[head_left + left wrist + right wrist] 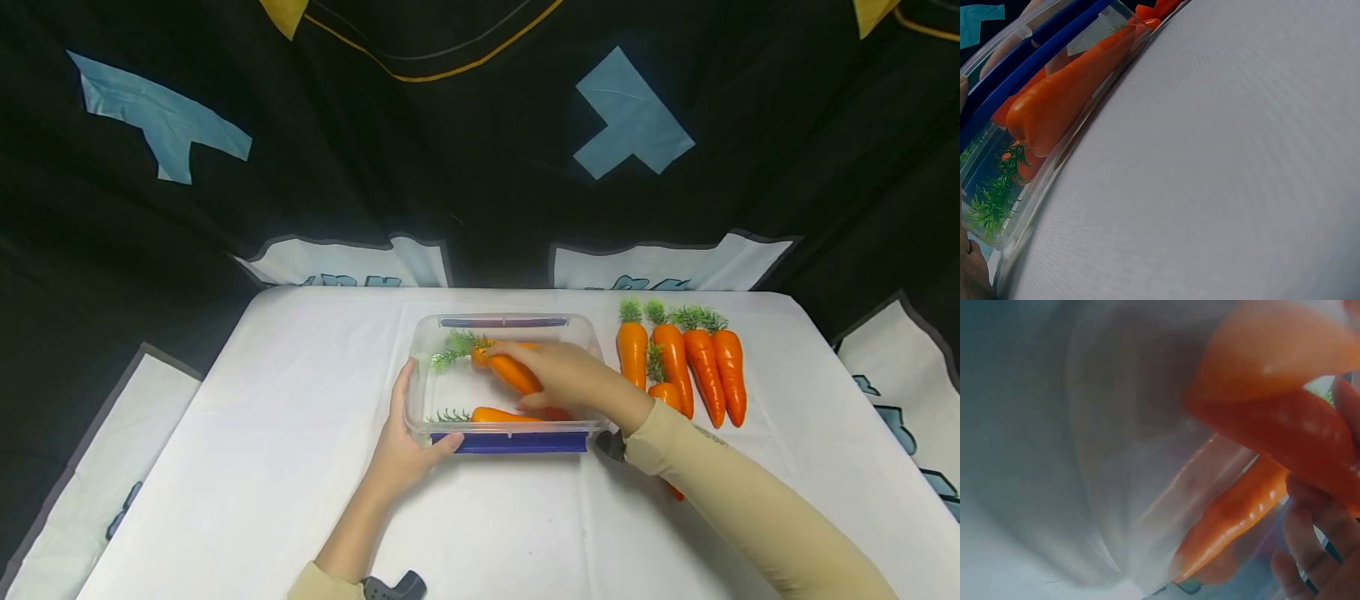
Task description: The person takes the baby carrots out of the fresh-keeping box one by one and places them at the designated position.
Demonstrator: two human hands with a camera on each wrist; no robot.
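A clear plastic container with a blue front clip stands on the white table. My left hand grips its front left corner, thumb by the clip and fingers along the left wall. Inside the container, my right hand holds an orange carrot, which slants down to the right. Another carrot lies along the front wall, its green top to the left. Behind the held carrot a further carrot with a leafy top is partly hidden. In the right wrist view the held carrot shows beside my fingers.
Several carrots lie to the right of the container, green tops pointing away from me. One nearer carrot is partly covered by my right forearm. A black patterned cloth hangs behind the white table.
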